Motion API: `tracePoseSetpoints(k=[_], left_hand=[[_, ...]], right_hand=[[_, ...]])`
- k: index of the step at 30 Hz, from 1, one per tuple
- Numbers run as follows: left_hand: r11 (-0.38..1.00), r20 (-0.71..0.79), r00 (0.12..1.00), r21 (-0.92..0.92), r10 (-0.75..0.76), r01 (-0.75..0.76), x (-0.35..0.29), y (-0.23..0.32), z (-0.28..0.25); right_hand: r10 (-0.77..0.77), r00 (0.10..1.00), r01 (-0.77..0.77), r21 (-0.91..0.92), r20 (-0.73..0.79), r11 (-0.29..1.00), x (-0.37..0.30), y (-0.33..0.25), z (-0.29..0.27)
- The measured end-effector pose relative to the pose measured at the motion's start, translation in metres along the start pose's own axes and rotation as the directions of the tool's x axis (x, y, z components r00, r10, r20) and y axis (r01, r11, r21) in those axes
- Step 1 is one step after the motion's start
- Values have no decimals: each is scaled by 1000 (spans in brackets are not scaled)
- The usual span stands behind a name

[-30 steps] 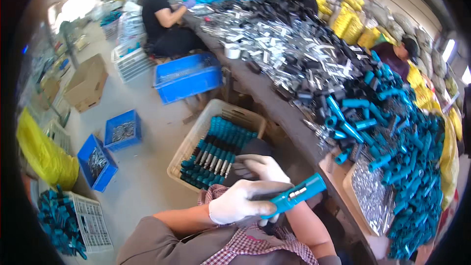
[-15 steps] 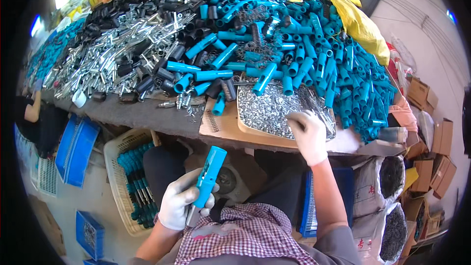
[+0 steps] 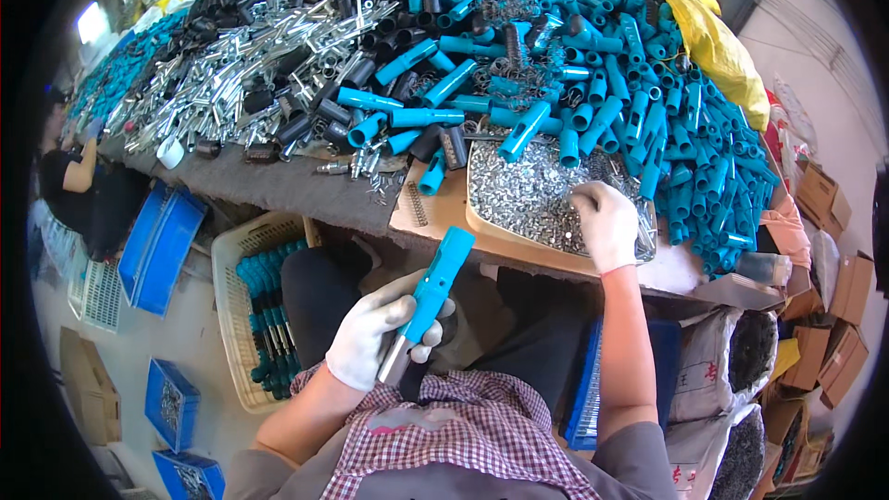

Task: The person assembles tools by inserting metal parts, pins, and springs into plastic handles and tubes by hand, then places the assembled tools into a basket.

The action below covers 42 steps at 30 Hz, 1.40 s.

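My left hand [image 3: 366, 338], in a white glove, is closed around a teal plastic tube [image 3: 444, 268] with a slot and a small hole in its side. The tube tilts, its upper end leaning right toward the table edge. From its lower end, by my palm, sticks a shiny metal rod [image 3: 395, 361]. My right hand [image 3: 611, 227], also gloved, hovers at the right front part of a shallow tray [image 3: 486, 226] filled with small silver metal pieces [image 3: 528, 194]. Its thumb and fingers are pinched together; whatever they hold is too small to make out.
Teal tubes [image 3: 685, 157], black sleeves [image 3: 296, 125] and metal rods [image 3: 222, 74] are heaped across the table. A spring [image 3: 417, 204] lies left of the tray. Below stand a cream basket [image 3: 231, 333] of teal-handled pieces, blue bins [image 3: 171, 403] and open sacks [image 3: 713, 361]. Other people sit beyond the heap and at left.
My left hand has brought the tube up and right, nearer the table edge, and more of the metal rod shows. My right hand stays pinched over the tray. The whole view has shifted slightly.
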State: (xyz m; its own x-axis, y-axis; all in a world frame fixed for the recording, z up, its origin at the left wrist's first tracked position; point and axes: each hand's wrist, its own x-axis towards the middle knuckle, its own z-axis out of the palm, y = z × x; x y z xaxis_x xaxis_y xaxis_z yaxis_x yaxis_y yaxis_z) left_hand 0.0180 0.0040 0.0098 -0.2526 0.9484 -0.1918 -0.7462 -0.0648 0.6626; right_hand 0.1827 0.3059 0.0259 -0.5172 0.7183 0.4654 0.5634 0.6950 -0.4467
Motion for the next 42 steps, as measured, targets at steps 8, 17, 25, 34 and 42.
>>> tracePoseSetpoints(k=[8,17,25,34,42], left_hand=[[994,-51,998,98,49,-43,0,-4,5],[989,-74,995,134,71,-61,-9,-9,-7],[974,-73,990,204,118,-101,-16,0,-22],[980,-75,977,6,200,-200,-15,18,-44],[965,-102,972,-132,213,-225,-16,21,-60]], right_hand=[[-192,967,4,744,167,668,-88,-116,7],[49,968,-243,870,247,429,-126,-150,50],[13,739,-673,737,674,63,-112,-153,51],[-524,707,287,484,475,827,-18,-163,46],[-386,875,483,-514,291,708,77,-145,103]])
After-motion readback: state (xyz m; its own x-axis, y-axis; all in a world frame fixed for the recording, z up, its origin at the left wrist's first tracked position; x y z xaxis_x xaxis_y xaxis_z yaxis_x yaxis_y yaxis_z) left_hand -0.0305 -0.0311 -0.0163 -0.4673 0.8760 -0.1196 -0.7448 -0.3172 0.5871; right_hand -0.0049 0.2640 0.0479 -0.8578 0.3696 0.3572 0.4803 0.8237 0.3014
